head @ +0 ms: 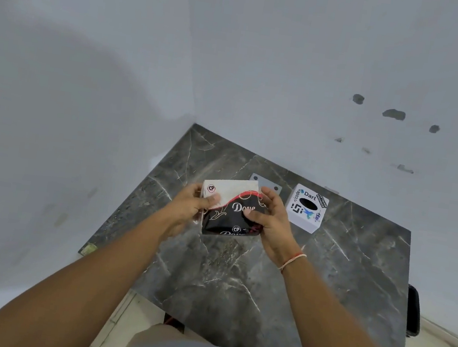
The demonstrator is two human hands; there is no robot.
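A soft pack of tissues [231,213], black with white "Dove" lettering, a red band and a white top part, is held above the dark marble table [237,276]. My left hand [188,207] grips its left edge, thumb on the white part. My right hand [270,218] grips its right side, fingers curled over the top and thumb on the black front. A white cube-shaped tissue box [306,208] with stickers and a dark oval hole on top stands on the table just right of my right hand.
A small grey plate with two holes [267,183] lies on the table behind the pack. White walls meet in a corner at the table's far left. A black object [413,311] sits past the table's right edge. Pale floor shows below.
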